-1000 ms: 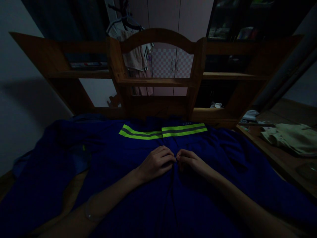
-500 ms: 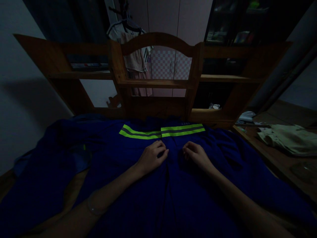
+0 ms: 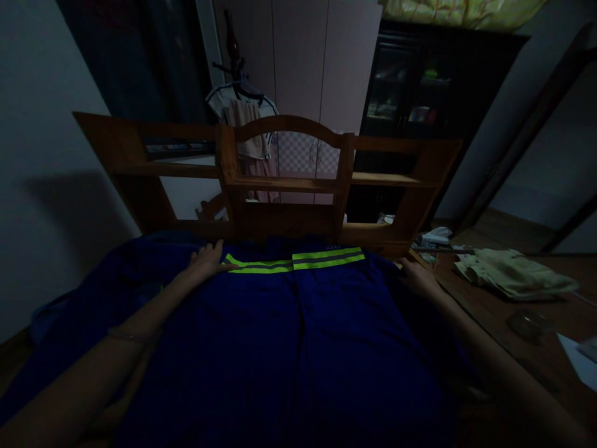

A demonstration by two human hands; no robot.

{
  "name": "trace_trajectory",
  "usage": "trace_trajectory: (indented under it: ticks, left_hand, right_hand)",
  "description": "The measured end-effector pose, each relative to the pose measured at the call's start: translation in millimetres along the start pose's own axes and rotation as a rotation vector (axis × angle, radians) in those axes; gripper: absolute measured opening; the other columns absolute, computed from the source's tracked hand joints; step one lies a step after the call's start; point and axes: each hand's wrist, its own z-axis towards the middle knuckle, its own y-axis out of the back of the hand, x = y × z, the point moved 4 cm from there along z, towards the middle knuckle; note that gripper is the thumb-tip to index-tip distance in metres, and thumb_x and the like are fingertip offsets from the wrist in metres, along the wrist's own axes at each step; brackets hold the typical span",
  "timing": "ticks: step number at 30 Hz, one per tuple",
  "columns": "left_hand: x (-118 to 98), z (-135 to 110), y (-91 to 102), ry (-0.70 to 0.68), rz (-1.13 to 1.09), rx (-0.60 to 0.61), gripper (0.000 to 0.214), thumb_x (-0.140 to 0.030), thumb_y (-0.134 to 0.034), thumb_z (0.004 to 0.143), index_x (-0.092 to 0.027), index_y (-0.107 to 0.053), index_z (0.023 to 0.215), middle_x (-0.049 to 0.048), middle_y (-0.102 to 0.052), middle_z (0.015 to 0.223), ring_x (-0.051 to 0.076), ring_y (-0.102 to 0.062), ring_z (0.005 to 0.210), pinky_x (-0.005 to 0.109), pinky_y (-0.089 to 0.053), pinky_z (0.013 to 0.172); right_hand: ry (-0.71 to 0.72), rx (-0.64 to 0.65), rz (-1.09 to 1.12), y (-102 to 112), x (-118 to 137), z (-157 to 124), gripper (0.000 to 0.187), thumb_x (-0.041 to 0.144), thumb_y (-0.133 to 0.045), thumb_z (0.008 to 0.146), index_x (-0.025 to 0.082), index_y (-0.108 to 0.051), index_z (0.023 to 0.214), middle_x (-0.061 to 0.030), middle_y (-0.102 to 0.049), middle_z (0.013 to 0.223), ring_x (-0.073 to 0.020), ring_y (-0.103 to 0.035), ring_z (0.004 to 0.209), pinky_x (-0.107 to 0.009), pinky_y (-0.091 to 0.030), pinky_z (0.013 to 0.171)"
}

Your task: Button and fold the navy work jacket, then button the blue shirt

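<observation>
A dark blue work garment (image 3: 298, 336) with a yellow-green reflective stripe (image 3: 298, 259) lies spread flat in front of me. My left hand (image 3: 208, 259) rests flat on its far left part, fingers stretched out toward the stripe's left end. My right hand (image 3: 415, 275) lies at the garment's far right edge, near the wooden surface; the dim light leaves its fingers hard to read, but they look laid flat on the cloth.
A wooden headboard-like shelf frame (image 3: 284, 186) stands right behind the garment. A folded pale green cloth (image 3: 513, 274) lies on the wooden surface at the right, with a white sheet (image 3: 581, 367) nearer. Clothes hang on a stand (image 3: 242, 112) behind.
Both hands have moved from the garment's middle outward and away from me, the left to the far left, the right to the far right. The view has tilted up.
</observation>
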Motion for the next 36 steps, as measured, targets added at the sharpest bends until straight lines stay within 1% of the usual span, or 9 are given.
trace_trajectory:
  ticks: [3, 7, 13, 17, 21, 25, 31, 34, 36]
  left_hand:
    - [-4.9, 6.9, 9.8, -0.078, 0.015, 0.039, 0.067, -0.056, -0.057, 0.074, -0.018, -0.052, 0.128, 0.017, -0.052, 0.119, 0.034, -0.049, 0.111, 0.041, -0.04, 0.09]
    - [-8.7, 13.2, 45.1, -0.13, 0.042, -0.082, 0.047, -0.047, -0.054, 0.078, -0.024, -0.06, 0.118, 0.0111, -0.053, 0.114, 0.029, -0.05, 0.109, 0.035, -0.041, 0.089]
    - [-30.2, 10.0, 107.9, -0.136, 0.16, -0.346, 0.043, -0.027, -0.045, 0.08, -0.018, -0.055, 0.121, 0.0131, -0.058, 0.109, 0.03, -0.052, 0.106, 0.039, -0.039, 0.09]
    - [-36.7, 23.4, 123.2, 0.019, 0.117, -0.424, 0.043, -0.028, -0.039, 0.084, -0.011, -0.049, 0.122, 0.0173, -0.063, 0.097, 0.034, -0.058, 0.094, 0.044, -0.041, 0.081]
    - [-33.9, 45.3, 114.7, 0.225, -0.129, -0.53, 0.045, -0.031, -0.038, 0.084, -0.006, -0.045, 0.12, 0.0212, -0.063, 0.1, 0.036, -0.059, 0.092, 0.042, -0.044, 0.076]
    - [-45.3, 46.2, 84.4, 0.237, -0.301, -0.536, 0.047, -0.03, -0.034, 0.087, -0.006, -0.037, 0.128, 0.0191, -0.064, 0.1, 0.032, -0.062, 0.089, 0.04, -0.045, 0.079]
    - [-85.3, -5.9, 35.8, -0.07, -0.185, -0.332, 0.062, -0.033, -0.038, 0.089, -0.009, -0.017, 0.143, 0.0167, -0.064, 0.1, 0.029, -0.063, 0.089, 0.037, -0.047, 0.077]
    - [-107.2, -41.7, 29.4, -0.212, -0.225, -0.264, 0.052, -0.03, -0.04, 0.089, -0.013, -0.032, 0.138, 0.0164, -0.062, 0.105, 0.029, -0.061, 0.096, 0.038, -0.046, 0.082]
    - [-125.3, -64.4, 27.2, -0.323, -0.395, -0.157, 0.037, -0.03, -0.04, 0.09, -0.016, -0.051, 0.122, 0.0144, -0.061, 0.107, 0.027, -0.06, 0.099, 0.037, -0.046, 0.083]
  right_hand:
    - [-0.005, -0.045, 0.005, 11.1, 5.9, -1.9, 0.016, 0.024, -0.057, 0.078, 0.016, -0.064, 0.09, -0.0125, -0.065, 0.094, -0.0273, -0.059, 0.093, -0.032, -0.04, 0.073]
    - [-0.06, -0.154, 0.058, 35.2, 6.7, 6.8, 0.022, 0.019, -0.051, 0.076, 0.017, -0.064, 0.094, -0.0118, -0.066, 0.09, -0.0259, -0.061, 0.083, -0.03, -0.038, 0.066]
    - [-0.156, -0.385, 0.222, 74.6, 1.0, 32.5, 0.026, 0.022, -0.045, 0.078, 0.015, -0.061, 0.098, -0.0101, -0.066, 0.088, -0.0217, -0.06, 0.079, -0.027, -0.039, 0.066]
    - [-0.297, -0.548, 0.318, 87.5, -3.4, 53.2, 0.033, 0.024, -0.041, 0.079, 0.01, -0.057, 0.104, -0.0145, -0.065, 0.091, -0.0238, -0.059, 0.08, -0.03, -0.04, 0.068]
    - [-0.409, -0.619, 0.376, 80.5, -7.1, 72.5, 0.042, 0.024, -0.034, 0.082, 0.004, -0.047, 0.117, -0.0205, -0.061, 0.098, -0.0286, -0.058, 0.087, -0.035, -0.041, 0.075]
    - [-0.366, -0.479, 0.401, 47.3, -2.0, 80.7, 0.043, 0.024, -0.032, 0.086, 0.006, -0.042, 0.124, -0.0198, -0.061, 0.103, -0.028, -0.059, 0.092, -0.035, -0.041, 0.079]
    - [-0.194, -0.094, 0.376, -7.0, 27.9, 54.4, 0.044, 0.022, -0.057, 0.076, 0.007, -0.054, 0.117, -0.0177, -0.065, 0.098, -0.0277, -0.062, 0.089, -0.033, -0.046, 0.077]
    - [-0.133, -0.137, 0.308, 5.9, 60.6, 22.9, 0.057, 0.016, -0.055, 0.077, 0.003, -0.043, 0.131, -0.0259, -0.05, 0.125, -0.0339, -0.05, 0.115, -0.04, -0.038, 0.094]
    - [-0.02, -0.26, 0.251, 28.9, 96.3, -7.0, 0.059, 0.016, -0.051, 0.082, 0.007, -0.035, 0.138, -0.0239, -0.033, 0.14, -0.0355, -0.035, 0.128, -0.045, -0.03, 0.103]
